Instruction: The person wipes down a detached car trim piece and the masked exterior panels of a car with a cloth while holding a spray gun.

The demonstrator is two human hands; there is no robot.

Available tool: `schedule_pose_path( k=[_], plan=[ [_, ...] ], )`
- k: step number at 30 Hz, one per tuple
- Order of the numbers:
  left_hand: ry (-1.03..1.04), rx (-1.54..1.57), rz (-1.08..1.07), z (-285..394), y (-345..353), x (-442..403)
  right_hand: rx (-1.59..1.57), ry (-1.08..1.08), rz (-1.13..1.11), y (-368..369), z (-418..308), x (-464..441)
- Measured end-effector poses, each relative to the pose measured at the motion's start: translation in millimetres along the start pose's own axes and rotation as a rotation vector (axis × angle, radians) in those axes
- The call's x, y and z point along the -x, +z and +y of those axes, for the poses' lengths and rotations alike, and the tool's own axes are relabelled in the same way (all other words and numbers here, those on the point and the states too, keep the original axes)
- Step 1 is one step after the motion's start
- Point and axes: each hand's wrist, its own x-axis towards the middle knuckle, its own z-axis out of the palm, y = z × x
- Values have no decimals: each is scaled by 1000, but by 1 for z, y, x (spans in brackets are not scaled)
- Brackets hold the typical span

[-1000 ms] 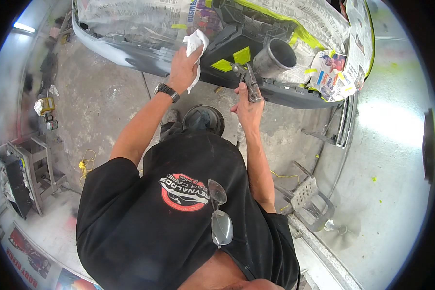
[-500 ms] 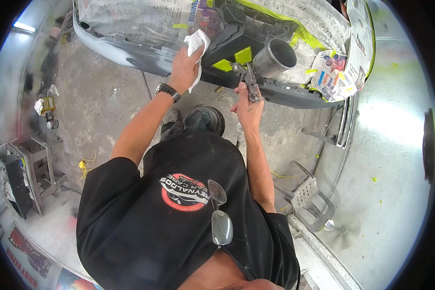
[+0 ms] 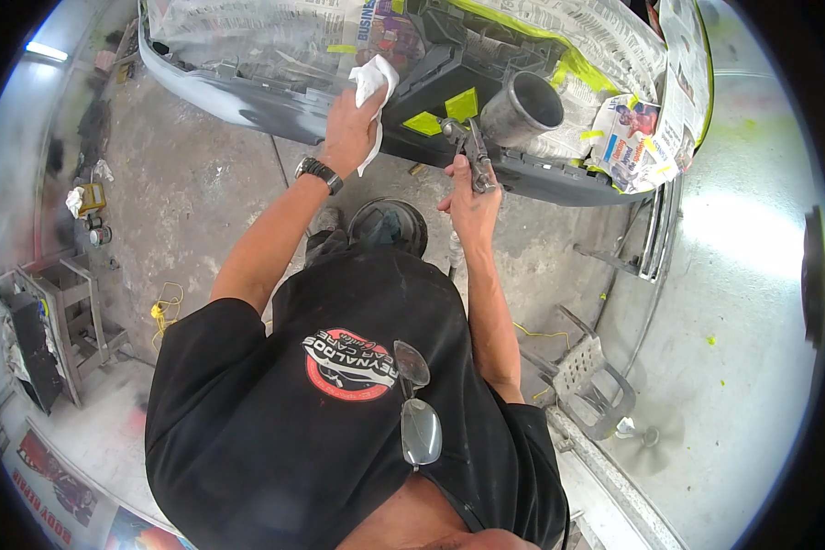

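Note:
My left hand [image 3: 348, 133], with a watch at the wrist, is closed on a white cloth [image 3: 373, 81] and rests near the edge of a dark grey bumper [image 3: 289, 112]. My right hand [image 3: 472, 197] is wrapped round the handle of a metal spray gun [image 3: 468, 151]. The gun's grey cup [image 3: 521, 110] stands out to its right, over the bumper. Two yellow-green tape patches [image 3: 460, 105] lie on the dark panel between my hands. Newspaper [image 3: 600, 41] taped with the same colour covers much of the part behind.
A metal stand [image 3: 646, 247] shows under the bumper's right end. A plastic chair [image 3: 588, 376] and a fan [image 3: 649, 436] are at the lower right. At the left are a grey frame [image 3: 73, 312], cans [image 3: 99, 236] and yellow cord [image 3: 161, 314] on the floor.

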Motion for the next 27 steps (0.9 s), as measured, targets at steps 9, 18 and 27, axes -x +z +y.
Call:
schedule_pose_path(
  k=[9,18,27],
  plan=[
    [10,-13,9,0,0,0,17,7,9,0,-3,1],
    [0,-16,-13,0,-1,1,-28,51,22,-13,11,3],
    [-17,-7,-29,2,-1,1,-12,52,94,-23,12,0]
  ],
)
